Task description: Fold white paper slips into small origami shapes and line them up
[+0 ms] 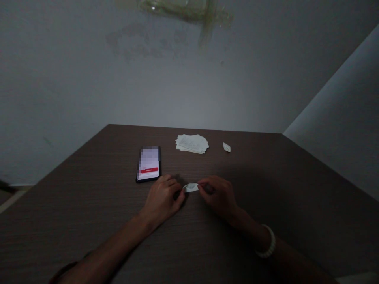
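Observation:
A small white slip of paper [190, 187] is pinched between my two hands just above the dark wooden table [89, 205]. My left hand [162, 199] grips its left end with curled fingers. My right hand [217, 195] grips its right end with thumb and fingertips pressed together. A white beaded bracelet [268, 242] is on my right wrist. The slip looks bent or curled in the middle.
A phone [148, 163] with a lit screen lies face up left of my hands. A stack of white paper slips [192, 143] sits further back, with one folded piece [226, 147] to its right. Pale walls stand behind and to the right of the table.

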### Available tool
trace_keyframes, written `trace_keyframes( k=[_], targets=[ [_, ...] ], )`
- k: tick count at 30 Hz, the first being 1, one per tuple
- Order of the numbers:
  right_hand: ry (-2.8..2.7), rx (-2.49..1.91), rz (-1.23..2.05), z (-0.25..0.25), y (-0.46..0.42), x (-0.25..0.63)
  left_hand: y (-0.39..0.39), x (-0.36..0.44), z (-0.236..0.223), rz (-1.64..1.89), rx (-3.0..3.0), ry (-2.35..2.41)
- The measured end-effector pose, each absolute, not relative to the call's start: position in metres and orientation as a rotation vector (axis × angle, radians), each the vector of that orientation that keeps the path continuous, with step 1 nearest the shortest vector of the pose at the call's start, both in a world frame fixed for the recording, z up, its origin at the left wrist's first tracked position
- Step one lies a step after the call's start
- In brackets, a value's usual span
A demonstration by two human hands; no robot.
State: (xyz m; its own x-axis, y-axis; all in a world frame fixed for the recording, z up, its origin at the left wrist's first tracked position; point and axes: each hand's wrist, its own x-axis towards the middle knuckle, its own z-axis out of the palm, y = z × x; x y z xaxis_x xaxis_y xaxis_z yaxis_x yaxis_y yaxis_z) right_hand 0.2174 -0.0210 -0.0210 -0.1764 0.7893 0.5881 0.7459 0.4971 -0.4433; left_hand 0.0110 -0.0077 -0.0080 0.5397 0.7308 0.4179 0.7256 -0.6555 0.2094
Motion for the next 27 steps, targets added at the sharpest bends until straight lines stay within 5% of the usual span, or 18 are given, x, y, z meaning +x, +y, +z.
trace_keyframes(
  k=[13,27],
  targets=[
    [-2.295,-1.024,-0.362,-0.0125,-0.0252,0.2204,-0.0104,0.0136,-0.0082,0.753,2.792,1.201],
    [-2.004,-1.177,0.017,-0.0153,-0.0213,0.2122,-0.0104,0.0157,-0.0019,0.964,2.429,1.241]
  ],
)
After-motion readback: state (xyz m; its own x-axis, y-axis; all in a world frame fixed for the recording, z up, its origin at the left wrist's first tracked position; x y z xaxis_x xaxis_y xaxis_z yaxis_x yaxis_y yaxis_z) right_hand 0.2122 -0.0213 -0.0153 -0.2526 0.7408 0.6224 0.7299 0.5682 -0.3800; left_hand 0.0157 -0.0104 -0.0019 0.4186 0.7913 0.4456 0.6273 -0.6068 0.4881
